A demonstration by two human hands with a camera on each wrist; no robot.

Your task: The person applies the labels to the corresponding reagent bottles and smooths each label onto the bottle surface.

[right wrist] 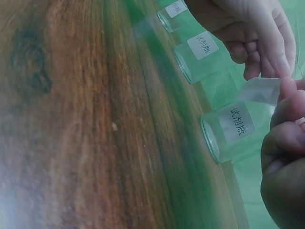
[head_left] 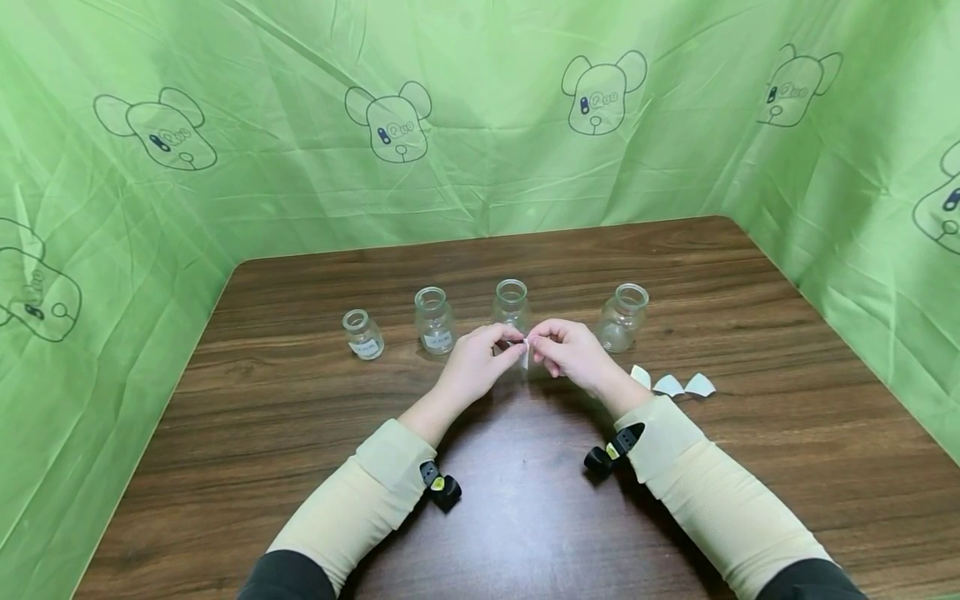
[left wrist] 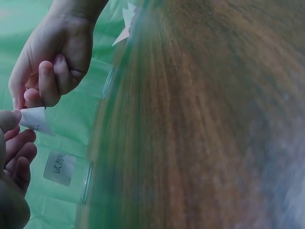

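My left hand (head_left: 480,357) and right hand (head_left: 573,354) meet over the table, both pinching a small white paper label (left wrist: 35,118) at its upper edge. Dark writing shows on one face of it in the left wrist view; its pale face (right wrist: 259,89) shows in the right wrist view. Just behind the fingers stands an upright clear glass jar (head_left: 512,304), partly hidden by them. A white label with Chinese characters (right wrist: 237,121) is on this jar's side. To the right of my right hand is another glass jar (head_left: 622,321), with no label visible.
Left of my hands stand a glass jar (head_left: 434,312) and a smaller jar (head_left: 363,333), both labelled. Three white paper pieces (head_left: 668,385) lie by my right wrist on the brown wooden table (head_left: 285,417). Green cloth (head_left: 480,183) with mouse-like drawings surrounds the table's back and sides.
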